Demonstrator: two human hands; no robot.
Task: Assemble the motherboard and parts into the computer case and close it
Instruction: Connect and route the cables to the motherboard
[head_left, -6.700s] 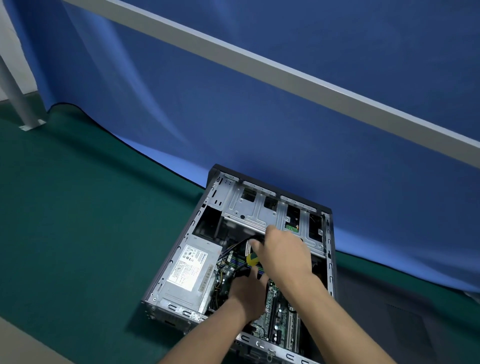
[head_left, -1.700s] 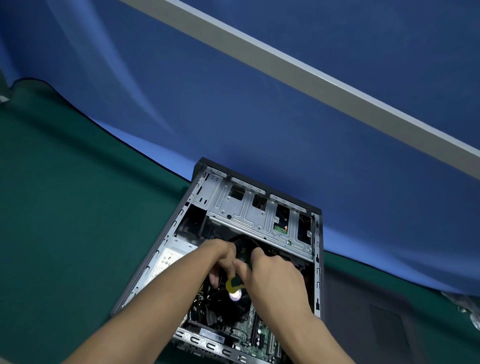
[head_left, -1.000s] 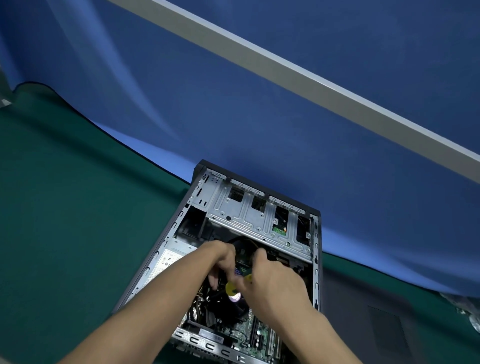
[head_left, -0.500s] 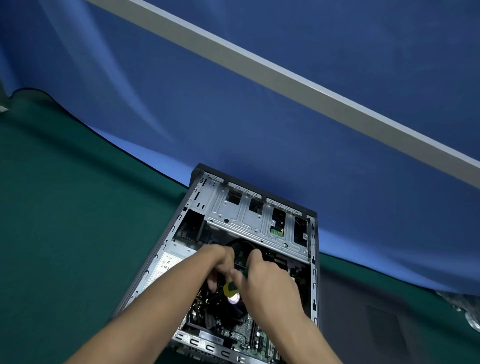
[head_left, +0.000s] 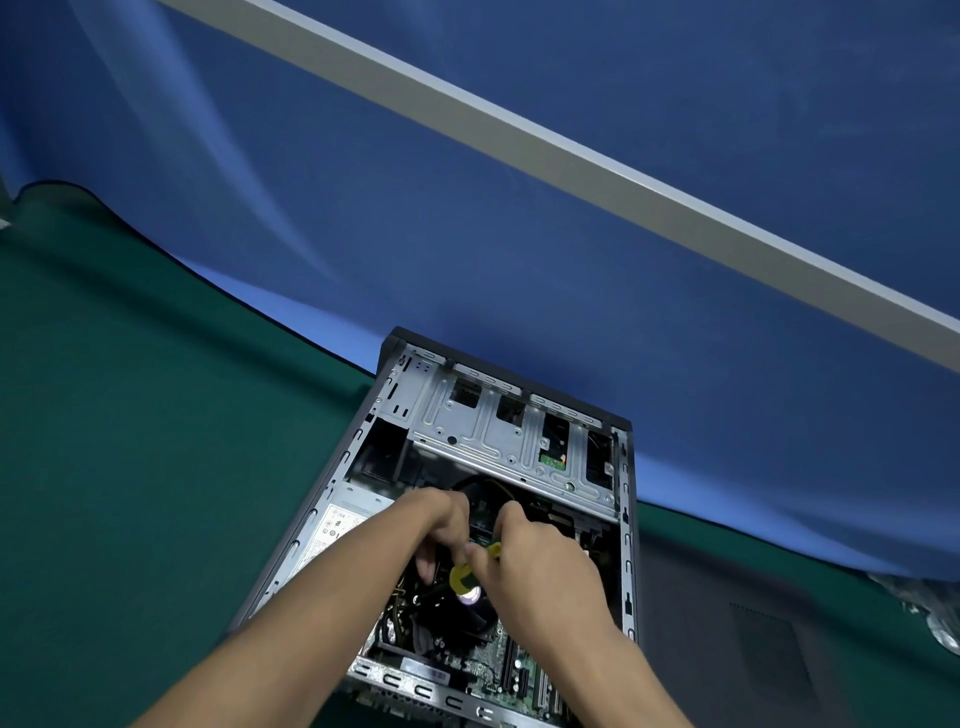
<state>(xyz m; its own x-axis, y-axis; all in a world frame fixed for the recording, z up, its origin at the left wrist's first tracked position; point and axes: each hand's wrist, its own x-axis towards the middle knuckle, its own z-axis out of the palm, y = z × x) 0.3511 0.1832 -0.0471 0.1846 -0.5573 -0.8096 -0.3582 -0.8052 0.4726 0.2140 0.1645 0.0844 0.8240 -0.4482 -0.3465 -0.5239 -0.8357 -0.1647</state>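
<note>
The open computer case (head_left: 332, 488) lies on its side on the green table, with the silver drive cage (head_left: 498, 436) at its far end. The green motherboard (head_left: 519, 670) sits inside, with a black CPU cooler fan (head_left: 457, 618) on it. My right hand (head_left: 540, 566) grips a yellow-and-green screwdriver (head_left: 462, 574) that points down into the case beside the fan. My left hand (head_left: 441, 525) reaches in next to it, its curled fingers at the screwdriver's shaft; what they touch is hidden.
The silver power supply (head_left: 343, 525) with its label fills the case's left side. A dark grey side panel (head_left: 727, 644) lies flat to the right of the case. A blue cloth backdrop (head_left: 467, 208) hangs behind, crossed by a grey bar (head_left: 571, 156).
Over several seconds my left hand moved up from the motherboard's near end to meet the right hand at the screwdriver. In the last second both hands stay put; the view shifts slightly.
</note>
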